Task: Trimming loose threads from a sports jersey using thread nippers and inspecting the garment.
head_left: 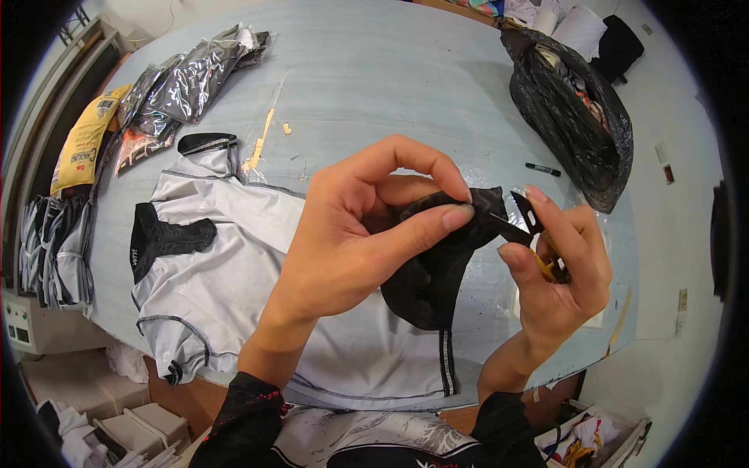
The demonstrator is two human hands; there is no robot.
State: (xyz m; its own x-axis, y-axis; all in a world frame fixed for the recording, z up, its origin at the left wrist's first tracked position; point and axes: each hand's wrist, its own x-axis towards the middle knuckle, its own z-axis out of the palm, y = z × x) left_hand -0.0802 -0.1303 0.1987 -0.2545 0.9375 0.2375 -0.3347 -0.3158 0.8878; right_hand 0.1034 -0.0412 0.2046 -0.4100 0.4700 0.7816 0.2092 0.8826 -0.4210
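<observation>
A light grey and black jersey (226, 261) lies spread over the table, its dark collar toward the left. My left hand (343, 242) pinches a black fabric part (425, 292) of it between thumb and fingertips, lifted above the table. In my right hand (568, 277) is a pair of thread snips (519, 225) with black and some yellow parts. The blades point left and lie right at the edge of the pinched fabric. From here I cannot tell whether they touch a thread.
The blue-grey table (374, 86) carries clear-bagged dark garments (191, 82), a yellow package (87, 140) and a folded garment stack (58, 249) at left. A black marker (542, 169) lies near a black plastic bag (577, 109) at the far right. Boxes (144, 429) stand below the table's edge.
</observation>
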